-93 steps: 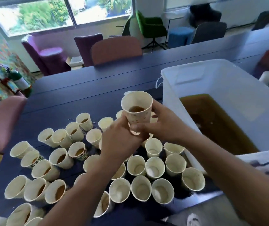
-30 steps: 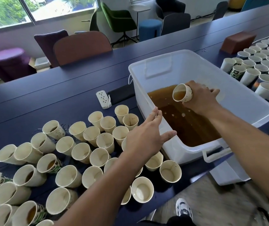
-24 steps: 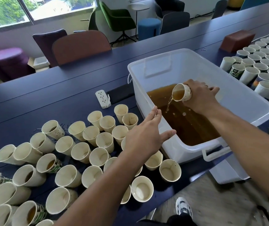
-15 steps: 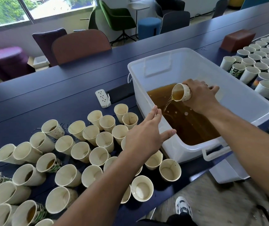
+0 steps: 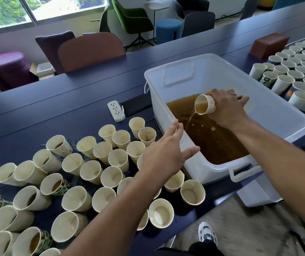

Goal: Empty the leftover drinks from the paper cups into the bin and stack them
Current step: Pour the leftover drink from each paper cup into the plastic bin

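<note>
My right hand [image 5: 225, 108] grips a paper cup [image 5: 204, 104] tipped on its side over the white plastic bin [image 5: 270, 108]. A thin brown stream runs from the cup's rim into the brown liquid [image 5: 212, 137] in the bin. My left hand [image 5: 163, 154] hovers with straight fingers at the bin's near left rim, holding nothing. Several paper cups [image 5: 92, 170] stand crowded on the dark blue table [image 5: 55, 111] to the left of the bin, some with brown drink left in them.
More paper cups [image 5: 296, 71] stand in rows at the far right, beside a brown box [image 5: 270, 44]. A white power strip [image 5: 116, 110] lies left of the bin. Chairs [image 5: 90, 50] line the table's far side. The floor and my shoe [image 5: 207, 235] show below.
Three seconds ago both hands held the cup above the cluster. Since then my right hand carried it over the bin and tipped it; the drink has kept pouring out. My left hand stays put.
</note>
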Action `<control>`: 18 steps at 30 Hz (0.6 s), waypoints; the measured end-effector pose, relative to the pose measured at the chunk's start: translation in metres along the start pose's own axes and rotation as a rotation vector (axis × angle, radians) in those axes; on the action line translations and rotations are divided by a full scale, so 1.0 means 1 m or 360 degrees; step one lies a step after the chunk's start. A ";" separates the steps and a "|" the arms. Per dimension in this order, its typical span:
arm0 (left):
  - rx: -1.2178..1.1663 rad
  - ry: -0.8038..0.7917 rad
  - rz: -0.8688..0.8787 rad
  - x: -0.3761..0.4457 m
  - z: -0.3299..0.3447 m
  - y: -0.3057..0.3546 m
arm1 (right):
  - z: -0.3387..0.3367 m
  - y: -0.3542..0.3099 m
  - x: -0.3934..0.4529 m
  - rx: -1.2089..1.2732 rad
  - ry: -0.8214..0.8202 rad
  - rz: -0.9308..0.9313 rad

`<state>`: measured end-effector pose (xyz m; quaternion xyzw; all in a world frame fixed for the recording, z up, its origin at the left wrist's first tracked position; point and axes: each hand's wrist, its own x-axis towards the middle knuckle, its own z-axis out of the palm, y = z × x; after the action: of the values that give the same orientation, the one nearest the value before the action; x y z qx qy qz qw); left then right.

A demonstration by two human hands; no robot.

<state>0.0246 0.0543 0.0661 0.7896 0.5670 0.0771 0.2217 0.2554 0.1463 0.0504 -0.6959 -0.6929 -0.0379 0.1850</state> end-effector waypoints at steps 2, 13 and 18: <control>-0.0006 -0.0003 -0.0001 -0.001 -0.001 0.001 | 0.000 0.000 0.000 0.0011 0.0018 -0.0004; -0.0015 0.0005 0.0003 -0.003 -0.002 0.002 | 0.001 0.000 0.001 -0.0169 0.0106 -0.0023; -0.0017 0.0004 0.0000 -0.003 -0.002 0.002 | -0.001 -0.001 0.001 -0.0198 0.0116 -0.0108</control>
<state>0.0246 0.0517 0.0692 0.7883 0.5667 0.0811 0.2253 0.2547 0.1467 0.0520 -0.6802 -0.7052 -0.1125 0.1651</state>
